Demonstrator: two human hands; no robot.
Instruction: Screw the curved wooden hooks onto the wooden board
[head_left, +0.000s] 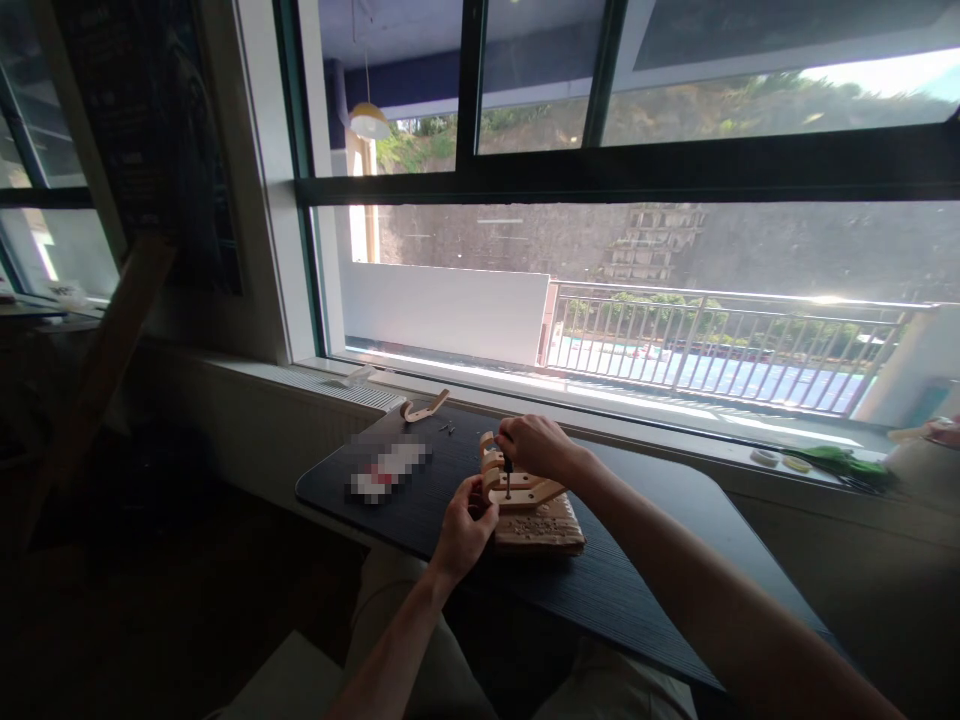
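A pale wooden assembly [525, 492] of curved hook-shaped pieces lies on a wooden board [544, 530] on the dark table [622, 580]. My right hand [536, 447] is closed round a small screwdriver [507, 478], whose tip stands upright on a wooden piece. My left hand [463, 530] is closed on the left edge of the wooden assembly, holding it against the board. A separate curved wooden hook [421, 408] lies at the far left of the table, with a few small screws [448, 428] beside it.
A blurred-out flat item [388, 472] lies on the table's left part. The window sill [675, 420] runs behind the table, carrying a roll of tape [766, 457] and green material [844, 465] at the right. A radiator grille [330, 385] is at the left.
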